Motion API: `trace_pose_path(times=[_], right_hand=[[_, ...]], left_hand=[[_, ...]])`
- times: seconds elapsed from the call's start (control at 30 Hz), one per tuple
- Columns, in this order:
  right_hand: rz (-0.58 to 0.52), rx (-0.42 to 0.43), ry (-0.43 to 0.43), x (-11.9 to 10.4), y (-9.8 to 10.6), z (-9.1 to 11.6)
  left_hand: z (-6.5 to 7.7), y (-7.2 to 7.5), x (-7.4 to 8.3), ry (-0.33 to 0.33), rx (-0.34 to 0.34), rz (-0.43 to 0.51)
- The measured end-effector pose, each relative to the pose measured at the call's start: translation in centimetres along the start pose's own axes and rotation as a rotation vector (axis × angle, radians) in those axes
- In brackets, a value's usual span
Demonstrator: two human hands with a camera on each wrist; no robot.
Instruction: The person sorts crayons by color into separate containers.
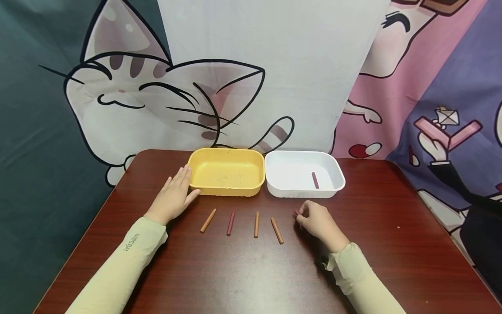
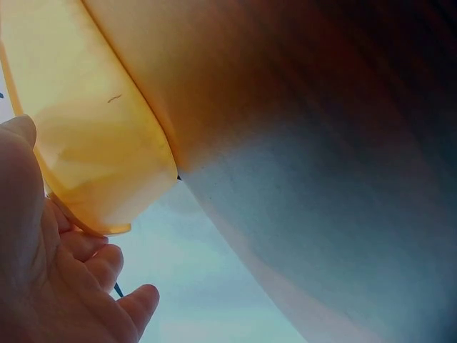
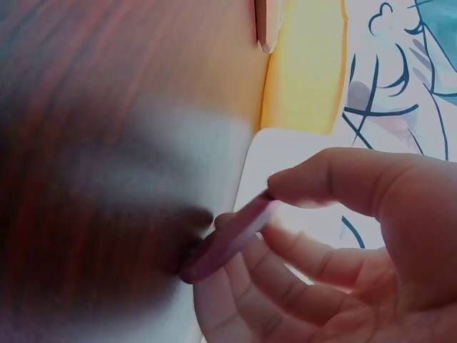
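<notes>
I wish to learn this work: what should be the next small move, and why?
Perhaps the right hand should carry its thin dark-red stick to the white rectangular plastic-looking tray, because this hand pinches the stick and a similar dark-red stick lies inside.

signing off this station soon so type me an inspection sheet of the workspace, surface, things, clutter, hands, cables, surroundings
Surface: brown table, glossy, tiny pale speck at right.
Things: yellow tray, no sticks inside; white tray holding one dark red stick; three orange-brown sticks and one red stick on the table.
Clutter: nothing seen.
Hands: left hand touches the yellow tray's left end; right hand pinches another reddish stick.
Cables: nothing seen.
Surroundings: cartoon-printed cloth behind.
</notes>
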State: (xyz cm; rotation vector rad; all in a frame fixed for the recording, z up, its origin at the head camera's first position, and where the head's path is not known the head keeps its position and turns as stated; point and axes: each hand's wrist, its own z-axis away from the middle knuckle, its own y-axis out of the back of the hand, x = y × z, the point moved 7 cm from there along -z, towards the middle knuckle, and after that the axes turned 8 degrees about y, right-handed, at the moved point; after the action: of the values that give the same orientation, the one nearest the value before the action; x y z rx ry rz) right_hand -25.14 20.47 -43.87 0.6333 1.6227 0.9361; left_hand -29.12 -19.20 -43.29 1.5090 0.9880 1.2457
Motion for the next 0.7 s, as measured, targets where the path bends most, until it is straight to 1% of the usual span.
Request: trace_pose_path(times=[0.17, 0.27, 0.37, 0.47, 0.57, 0.7], right_hand=[[-0.085, 0.031, 0.019, -0.03, 0.20, 0.04], [-0.154, 0.026, 0.023, 0.11, 0.16, 0.07], [-0.288, 0.010, 0.012, 0.33, -0.04, 0.03], [-0.469, -0.023, 0.009, 0.41, -0.38, -0.05], [-0.638, -0.044, -0.013, 0.45, -0.62, -0.17], [-0.808, -0.067, -0.044, 0.41, -0.69, -0.25]], left_hand=[[-0.02, 0.04, 0.03, -0.002, 0.004, -0.009], [-0.04, 0.05, 0.15, -0.005, 0.002, -0.011], [-0.07, 0.00, 0.22, -0.009, -0.003, -0.010], [-0.06, -0.02, 0.18, -0.009, -0.006, -0.013], [-0.03, 0.00, 0.10, -0.007, -0.006, -0.013], [-0.06, 0.00, 0.03, -0.007, 0.000, -0.016]])
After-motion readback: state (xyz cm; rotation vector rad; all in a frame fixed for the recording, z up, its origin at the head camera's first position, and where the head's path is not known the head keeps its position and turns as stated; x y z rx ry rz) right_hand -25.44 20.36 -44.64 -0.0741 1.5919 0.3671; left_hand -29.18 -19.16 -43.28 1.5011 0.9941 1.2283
